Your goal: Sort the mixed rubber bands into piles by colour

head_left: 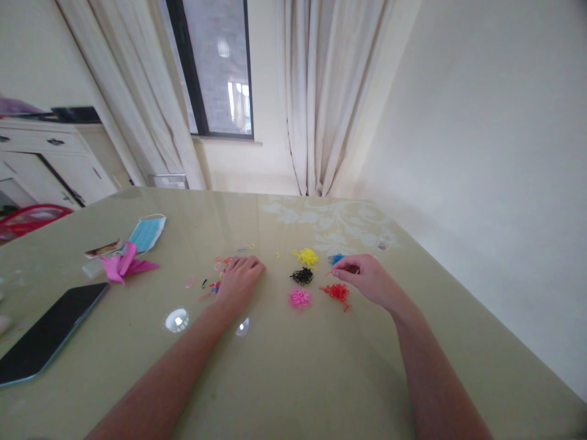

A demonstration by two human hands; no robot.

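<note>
My right hand (362, 275) is closed in a pinch on a thin red rubber band (329, 272), just above the pile of red rubber bands (337, 292). Partly behind its fingertips lies a blue pile (335, 259). My left hand (243, 278) rests palm down on the table with its fingers laid out, over the right side of a loose scatter of mixed-colour rubber bands (215, 286); what is under the palm is hidden. Between the two hands sit a yellow pile (306, 256), a black pile (302, 276) and a pink pile (300, 298).
Left on the glossy table (293, 373) lie a dark-screened tablet (52, 330), a pink folded paper shape (126, 264) and a blue face mask (147, 233). A small clear piece (384, 242) lies near the right edge. A wall (495, 153) stands beside that edge.
</note>
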